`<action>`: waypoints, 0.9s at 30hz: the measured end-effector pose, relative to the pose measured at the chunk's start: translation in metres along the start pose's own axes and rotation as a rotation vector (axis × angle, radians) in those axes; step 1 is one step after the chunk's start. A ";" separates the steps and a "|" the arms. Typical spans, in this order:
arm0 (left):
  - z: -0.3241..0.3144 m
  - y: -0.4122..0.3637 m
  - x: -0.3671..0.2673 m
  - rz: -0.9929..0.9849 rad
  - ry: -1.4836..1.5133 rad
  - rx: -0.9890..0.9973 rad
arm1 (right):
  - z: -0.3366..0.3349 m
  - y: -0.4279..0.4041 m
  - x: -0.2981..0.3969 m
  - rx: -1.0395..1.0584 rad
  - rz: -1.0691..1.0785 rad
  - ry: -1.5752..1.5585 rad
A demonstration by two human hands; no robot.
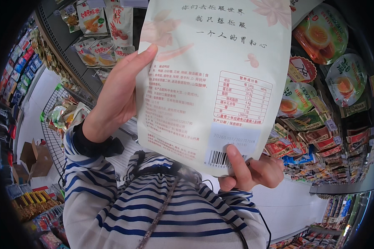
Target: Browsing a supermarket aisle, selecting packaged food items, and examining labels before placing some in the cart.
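Note:
A large pale-green flat food pouch is held up before me, its printed back facing me. It bears handwritten-style lettering, fine print, a nutrition table and a barcode, with pictures of spices. My left hand grips its left edge, thumb on the front and fingers mostly hidden behind. At the lower right corner is my right hand. Its extended index finger lies over the barcode, just under a blue date panel. The thumb shows below the bottom edge and the other fingers are curled; whether they pinch the pouch cannot be told.
Shelves with hanging snack packs rise at the upper left. More packs and a price tag hang at the right. A wire shopping cart with packaged goods stands at the left, near an opened cardboard box on the floor.

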State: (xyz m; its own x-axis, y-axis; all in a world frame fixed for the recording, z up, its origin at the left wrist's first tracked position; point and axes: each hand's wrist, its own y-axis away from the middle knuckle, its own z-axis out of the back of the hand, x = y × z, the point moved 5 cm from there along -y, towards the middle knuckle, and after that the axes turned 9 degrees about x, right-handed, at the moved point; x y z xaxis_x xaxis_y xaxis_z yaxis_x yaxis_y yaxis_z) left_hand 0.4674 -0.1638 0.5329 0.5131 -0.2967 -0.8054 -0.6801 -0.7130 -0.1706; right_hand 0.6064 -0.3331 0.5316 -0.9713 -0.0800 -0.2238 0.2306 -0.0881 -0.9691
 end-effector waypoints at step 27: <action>0.007 -0.002 0.013 0.004 0.016 -0.059 | -0.044 0.064 -0.044 0.388 -0.795 -1.213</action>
State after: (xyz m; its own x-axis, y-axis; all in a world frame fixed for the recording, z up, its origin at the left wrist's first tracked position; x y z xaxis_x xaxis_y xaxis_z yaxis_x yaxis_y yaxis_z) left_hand 0.4721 -0.1618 0.5186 0.5193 -0.3091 -0.7968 -0.6503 -0.7478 -0.1337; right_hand 0.6608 -0.2919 0.4752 -0.2553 -0.6206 0.7413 -0.1301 -0.7377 -0.6624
